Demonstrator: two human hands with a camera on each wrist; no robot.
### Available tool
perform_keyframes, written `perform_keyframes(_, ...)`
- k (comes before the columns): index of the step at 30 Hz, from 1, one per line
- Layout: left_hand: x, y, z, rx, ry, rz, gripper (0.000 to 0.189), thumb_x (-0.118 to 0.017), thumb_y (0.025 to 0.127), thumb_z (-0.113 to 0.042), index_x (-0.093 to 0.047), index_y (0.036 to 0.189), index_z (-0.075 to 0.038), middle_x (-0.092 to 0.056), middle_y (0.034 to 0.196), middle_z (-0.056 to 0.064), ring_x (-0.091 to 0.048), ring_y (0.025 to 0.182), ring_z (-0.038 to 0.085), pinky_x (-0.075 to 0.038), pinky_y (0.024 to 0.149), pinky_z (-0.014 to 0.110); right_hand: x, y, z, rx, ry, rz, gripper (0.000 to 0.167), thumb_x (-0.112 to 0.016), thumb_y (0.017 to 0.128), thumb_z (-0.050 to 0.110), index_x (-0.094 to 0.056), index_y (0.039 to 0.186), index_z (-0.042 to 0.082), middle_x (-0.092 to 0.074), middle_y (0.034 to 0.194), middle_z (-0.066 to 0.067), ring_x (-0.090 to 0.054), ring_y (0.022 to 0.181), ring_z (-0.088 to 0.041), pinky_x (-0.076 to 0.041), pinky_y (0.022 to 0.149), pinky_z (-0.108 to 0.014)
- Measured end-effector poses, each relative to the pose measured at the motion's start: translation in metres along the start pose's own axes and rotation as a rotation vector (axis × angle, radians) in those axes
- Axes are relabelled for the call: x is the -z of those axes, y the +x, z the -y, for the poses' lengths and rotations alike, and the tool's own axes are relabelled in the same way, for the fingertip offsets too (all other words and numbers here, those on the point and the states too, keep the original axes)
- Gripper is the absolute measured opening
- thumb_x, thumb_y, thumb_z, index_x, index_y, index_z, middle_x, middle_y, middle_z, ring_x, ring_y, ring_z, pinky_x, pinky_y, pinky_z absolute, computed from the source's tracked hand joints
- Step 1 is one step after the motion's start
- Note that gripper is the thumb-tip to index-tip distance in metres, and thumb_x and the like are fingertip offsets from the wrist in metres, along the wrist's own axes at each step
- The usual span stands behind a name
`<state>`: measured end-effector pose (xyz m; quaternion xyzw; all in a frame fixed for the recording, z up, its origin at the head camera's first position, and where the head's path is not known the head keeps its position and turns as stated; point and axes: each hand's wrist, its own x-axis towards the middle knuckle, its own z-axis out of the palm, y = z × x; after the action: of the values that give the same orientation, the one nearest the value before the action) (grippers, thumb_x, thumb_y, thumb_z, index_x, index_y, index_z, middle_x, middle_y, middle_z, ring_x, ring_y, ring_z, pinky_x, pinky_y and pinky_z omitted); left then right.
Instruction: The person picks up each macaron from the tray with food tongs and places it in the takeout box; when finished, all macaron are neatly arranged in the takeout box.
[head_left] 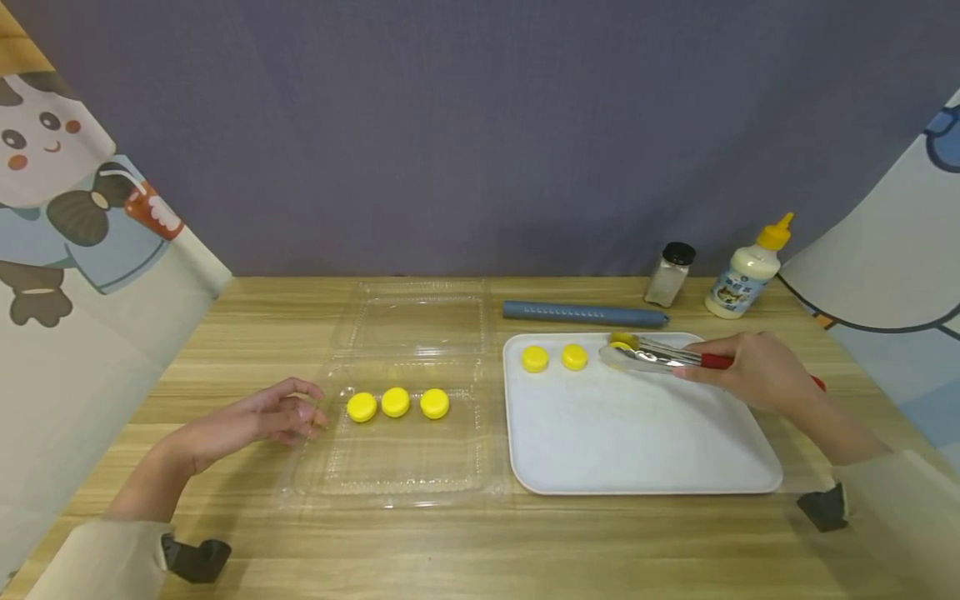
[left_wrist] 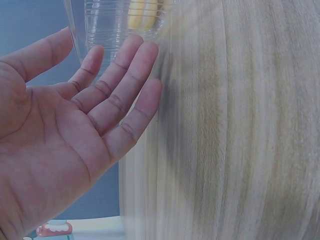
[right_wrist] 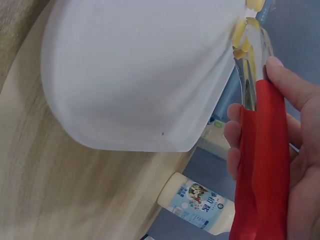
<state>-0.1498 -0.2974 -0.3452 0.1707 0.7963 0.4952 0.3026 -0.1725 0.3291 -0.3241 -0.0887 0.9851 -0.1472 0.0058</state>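
Observation:
Metal tongs with red handles [right_wrist: 262, 165] are gripped by my right hand [head_left: 765, 372]. Their tips surround a yellow macaron-like round [head_left: 621, 342] near the back edge of the white tray [head_left: 637, 442]; whether they squeeze it is hard to tell. Two more yellow rounds, one [head_left: 535, 359] and another [head_left: 574, 357], sit left of it on the tray. At the left side of a clear plastic clamshell box [head_left: 405, 475], my left hand [head_left: 281, 412] has its fingers loosely extended and holds nothing. Three yellow rounds [head_left: 395, 402] stand in a row inside the box.
The box's lid [head_left: 423, 321] lies folded back behind it. A grey-blue stick-like item [head_left: 585, 314] lies behind the tray. At the back right stand a black-capped shaker jar [head_left: 670, 275] and a yellow-topped squeeze bottle [head_left: 746, 275]. A dark wall [head_left: 480, 142] rises behind the table.

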Motion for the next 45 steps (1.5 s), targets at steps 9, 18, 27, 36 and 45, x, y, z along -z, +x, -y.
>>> perform_keyframes(9, 0.0, -0.001, -0.001, -0.009, 0.011, -0.002, 0.047, -0.042, 0.111, -0.023, -0.029, 0.145, 0.007, -0.055, 0.135, 0.023, -0.059, 0.121, 0.032, -0.052, 0.094, 0.031, 0.007, -0.007, 0.009, 0.09, -0.035, -0.071, 0.058, -0.078, 0.089, 0.045, -0.071, 0.122, -0.002, -0.023, 0.048, 0.011, -0.022, 0.047, -0.008, -0.022, 0.046, -0.023)
perform_keyframes(18, 0.001, 0.0, 0.0, -0.005, -0.002, -0.001, 0.046, -0.042, 0.11, -0.022, -0.029, 0.145, 0.006, -0.054, 0.135, 0.022, -0.059, 0.12, 0.029, -0.052, 0.094, 0.032, 0.019, -0.012, 0.04, 0.172, -0.099, -0.106, 0.055, -0.078, 0.087, 0.046, -0.074, 0.12, 0.003, -0.025, 0.047, 0.011, -0.027, 0.044, -0.009, -0.024, 0.046, -0.024)
perform_keyframes(27, 0.002, -0.001, -0.001, -0.003, 0.004, -0.007, 0.048, -0.044, 0.11, -0.023, -0.029, 0.146, 0.006, -0.053, 0.135, 0.023, -0.058, 0.121, 0.032, -0.051, 0.095, 0.033, 0.03, -0.015, 0.085, 0.199, -0.078, -0.072, 0.053, -0.075, 0.089, 0.051, -0.075, 0.123, 0.009, -0.029, 0.045, 0.01, -0.031, 0.043, -0.011, -0.024, 0.044, -0.026)
perform_keyframes(36, 0.001, 0.001, 0.001, -0.012, -0.003, -0.001, 0.047, -0.044, 0.109, -0.021, -0.029, 0.145, 0.006, -0.052, 0.135, 0.023, -0.059, 0.121, 0.034, -0.052, 0.095, 0.034, 0.03, -0.014, 0.134, 0.258, -0.028, -0.055, 0.047, -0.078, 0.087, 0.049, -0.078, 0.119, 0.015, -0.031, 0.045, 0.01, -0.031, 0.044, -0.01, -0.025, 0.045, -0.026)
perform_keyframes(45, 0.002, 0.0, 0.0, -0.013, -0.014, 0.001, 0.047, -0.046, 0.109, -0.021, -0.03, 0.144, 0.006, -0.052, 0.135, 0.023, -0.06, 0.12, 0.03, -0.052, 0.094, 0.031, 0.016, -0.006, 0.176, 0.393, 0.014, -0.073, 0.041, -0.08, 0.086, 0.045, -0.08, 0.113, 0.015, -0.046, 0.048, 0.016, -0.04, 0.05, -0.006, -0.032, 0.049, -0.029)
